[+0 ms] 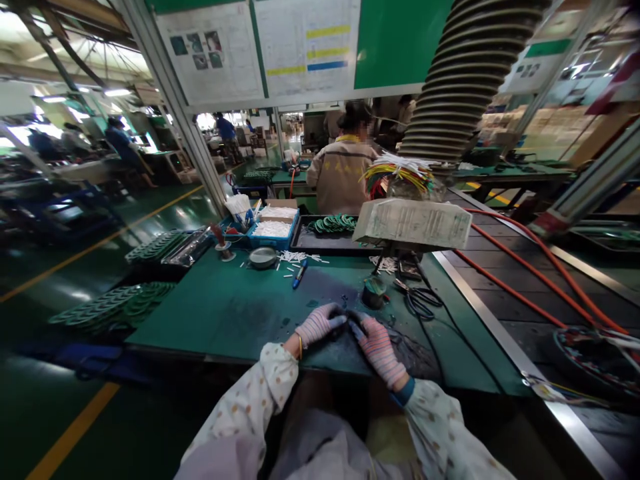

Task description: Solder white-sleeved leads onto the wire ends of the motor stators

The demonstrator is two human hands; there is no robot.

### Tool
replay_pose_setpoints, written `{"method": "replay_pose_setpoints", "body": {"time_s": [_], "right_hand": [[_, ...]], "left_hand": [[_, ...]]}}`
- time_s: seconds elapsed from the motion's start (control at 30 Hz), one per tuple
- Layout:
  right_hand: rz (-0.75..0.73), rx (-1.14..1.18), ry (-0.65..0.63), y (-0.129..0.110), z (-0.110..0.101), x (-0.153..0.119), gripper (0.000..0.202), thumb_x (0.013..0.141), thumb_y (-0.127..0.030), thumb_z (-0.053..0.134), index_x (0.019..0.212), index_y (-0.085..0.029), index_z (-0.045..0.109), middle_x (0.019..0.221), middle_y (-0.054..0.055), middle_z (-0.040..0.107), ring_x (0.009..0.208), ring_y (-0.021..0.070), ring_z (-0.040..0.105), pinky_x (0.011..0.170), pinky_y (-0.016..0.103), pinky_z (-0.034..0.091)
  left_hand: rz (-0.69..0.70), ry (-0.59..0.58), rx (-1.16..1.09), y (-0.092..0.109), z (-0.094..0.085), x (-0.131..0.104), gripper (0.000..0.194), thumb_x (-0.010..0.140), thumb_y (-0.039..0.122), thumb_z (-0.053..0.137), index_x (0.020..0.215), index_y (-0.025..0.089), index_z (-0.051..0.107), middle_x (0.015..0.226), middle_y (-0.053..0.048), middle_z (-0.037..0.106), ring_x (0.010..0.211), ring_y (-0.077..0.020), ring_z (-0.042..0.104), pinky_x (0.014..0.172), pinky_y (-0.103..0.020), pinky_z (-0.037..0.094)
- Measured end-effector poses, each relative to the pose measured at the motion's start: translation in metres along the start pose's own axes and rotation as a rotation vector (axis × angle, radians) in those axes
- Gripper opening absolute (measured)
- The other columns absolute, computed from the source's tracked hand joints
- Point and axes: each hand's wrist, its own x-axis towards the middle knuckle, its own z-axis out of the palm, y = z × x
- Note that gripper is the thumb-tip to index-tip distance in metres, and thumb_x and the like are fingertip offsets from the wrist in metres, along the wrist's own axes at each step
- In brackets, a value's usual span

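Observation:
Both hands wear striped knit gloves with dark, stained fingertips and meet over the near part of the green bench top (200, 313). My left hand (320, 323) has its fingers bent together, pointing right. Opposite it, my right hand (377, 343) has its fingers curled toward the left fingertips. Between the fingertips is something dark, too small and blurred to name. A dark round pot (374, 293) stands just beyond my right hand. Black-handled scissors (423, 299) lie to its right, and a blue pen (300, 274) lies farther back.
Blue bins (273, 241) of white tubes, a black tray (305, 240) with green coils and a round metal dish (263, 258) stand at the back. A ribbed hose (450, 80) hangs above. Red hoses (520, 273) cross the right side. A person (343, 170) sits beyond.

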Motion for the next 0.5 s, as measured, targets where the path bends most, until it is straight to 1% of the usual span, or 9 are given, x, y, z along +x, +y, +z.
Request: {"method": "replay_pose_setpoints", "body": {"time_s": [0.07, 0.17, 0.23, 0.33, 0.43, 0.5], "right_hand": [[-0.012, -0.017, 0.004, 0.001, 0.000, -0.001, 0.047, 0.090, -0.018, 0.057, 0.129, -0.022, 0.083, 0.126, 0.012, 0.083, 0.118, 0.0269, 0.082, 0.112, 0.044, 0.066], [-0.033, -0.029, -0.010, 0.001, 0.001, -0.001, 0.053, 0.088, -0.016, 0.054, 0.133, -0.022, 0.082, 0.133, 0.013, 0.081, 0.124, 0.0278, 0.080, 0.116, 0.047, 0.064], [-0.041, -0.033, -0.029, 0.000, 0.000, -0.001, 0.052, 0.088, -0.016, 0.055, 0.133, -0.022, 0.081, 0.132, 0.013, 0.082, 0.123, 0.0286, 0.080, 0.117, 0.049, 0.064], [-0.040, -0.029, -0.057, -0.003, -0.004, 0.001, 0.046, 0.092, -0.019, 0.058, 0.130, -0.025, 0.082, 0.127, 0.012, 0.083, 0.118, 0.0286, 0.081, 0.112, 0.048, 0.066], [-0.034, -0.021, -0.084, -0.006, -0.009, 0.003, 0.040, 0.097, -0.023, 0.059, 0.129, -0.025, 0.083, 0.124, 0.013, 0.084, 0.114, 0.0286, 0.081, 0.108, 0.045, 0.068], [-0.028, -0.019, -0.107, -0.008, -0.013, 0.003, 0.037, 0.098, -0.024, 0.062, 0.128, -0.025, 0.083, 0.123, 0.012, 0.084, 0.113, 0.0281, 0.081, 0.107, 0.044, 0.067]], "left_hand": [[0.001, -0.007, -0.040, -0.002, 0.002, 0.002, 0.047, 0.092, 0.062, 0.075, 0.108, 0.017, 0.072, 0.087, -0.002, 0.072, 0.072, -0.0150, 0.061, 0.070, -0.028, 0.054], [-0.002, -0.007, -0.074, -0.007, 0.003, 0.004, 0.055, 0.089, 0.068, 0.079, 0.106, 0.017, 0.071, 0.087, -0.002, 0.073, 0.069, -0.0142, 0.061, 0.067, -0.027, 0.053], [-0.007, -0.003, -0.087, -0.011, 0.003, 0.006, 0.060, 0.087, 0.073, 0.080, 0.105, 0.017, 0.070, 0.085, -0.003, 0.072, 0.067, -0.0142, 0.061, 0.065, -0.028, 0.053], [-0.014, 0.005, -0.097, -0.015, 0.001, 0.007, 0.068, 0.085, 0.078, 0.080, 0.110, 0.016, 0.068, 0.085, -0.003, 0.072, 0.066, -0.0145, 0.062, 0.064, -0.028, 0.053], [-0.010, -0.006, -0.083, -0.013, -0.002, 0.006, 0.069, 0.086, 0.075, 0.081, 0.118, 0.015, 0.067, 0.091, -0.005, 0.075, 0.069, -0.0165, 0.066, 0.067, -0.030, 0.056], [0.011, -0.013, -0.053, -0.009, -0.005, 0.006, 0.060, 0.088, 0.066, 0.082, 0.118, 0.016, 0.069, 0.099, -0.008, 0.078, 0.081, -0.0200, 0.071, 0.077, -0.034, 0.060]]}}
